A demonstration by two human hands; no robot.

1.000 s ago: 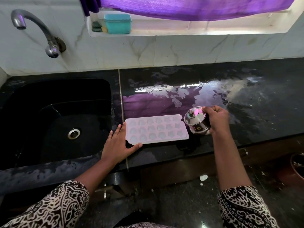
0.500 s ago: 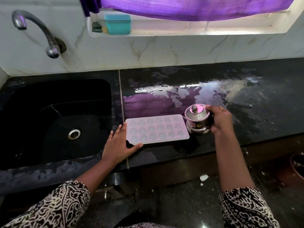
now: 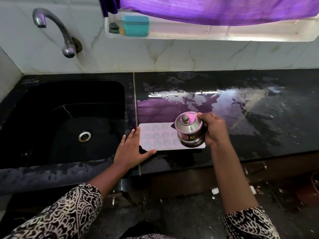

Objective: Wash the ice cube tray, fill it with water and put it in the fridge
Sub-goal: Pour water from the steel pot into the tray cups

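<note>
A pale pink ice cube tray [image 3: 158, 136] lies flat on the wet black counter [image 3: 241, 118], just right of the sink. My left hand [image 3: 132, 149] lies flat with straight fingers against the tray's left end and front corner. My right hand [image 3: 214, 129] grips a small lidded steel jug [image 3: 189, 131] and holds it above the tray's right part, tilted slightly toward the tray. The jug hides the tray's right cells.
A black sink [image 3: 69, 121] with a steel drain [image 3: 84, 136] lies to the left, a curved tap [image 3: 57, 30] on the wall above it. A teal box [image 3: 136, 25] stands on the window ledge under a purple curtain [image 3: 215, 9]. The counter's front edge runs just below the tray.
My right hand has carried the jug from beside the tray's right end to above the tray's right cells. My left hand and the tray have stayed put.
</note>
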